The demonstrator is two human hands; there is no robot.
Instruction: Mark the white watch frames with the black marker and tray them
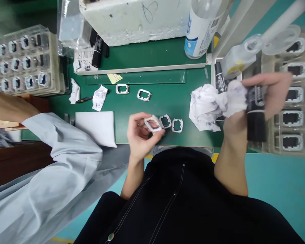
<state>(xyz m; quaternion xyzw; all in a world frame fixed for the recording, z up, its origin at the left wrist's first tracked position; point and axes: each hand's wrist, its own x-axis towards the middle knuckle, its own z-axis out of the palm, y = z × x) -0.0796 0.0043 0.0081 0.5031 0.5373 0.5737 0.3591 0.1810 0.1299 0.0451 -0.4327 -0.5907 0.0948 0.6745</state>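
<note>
My left hand [140, 137] is closed around a small white plastic frame [153, 118], pinched between thumb and fingers above the table's front edge. Two similar frames, one [165, 121] beside my fingertips and one [177, 119] farther right, lie on the green table. My right hand [277, 89], slightly blurred, grips a thick black marker [256, 117] over the right side. A white tissue [236, 98] is against that hand; whether the fingers hold it is unclear. Two more white frames, a left one [122, 89] and a right one [143, 95], lie farther back.
Clear trays hold frames at right [271, 130] and dark-centred pieces at left [17, 64]. Crumpled white tissue [204, 106] lies near a bottle [200, 30]. Behind stands a white foam box [142, 23]. A co-worker's grey sleeve [61, 145] reaches in at left beside a white pad [95, 127].
</note>
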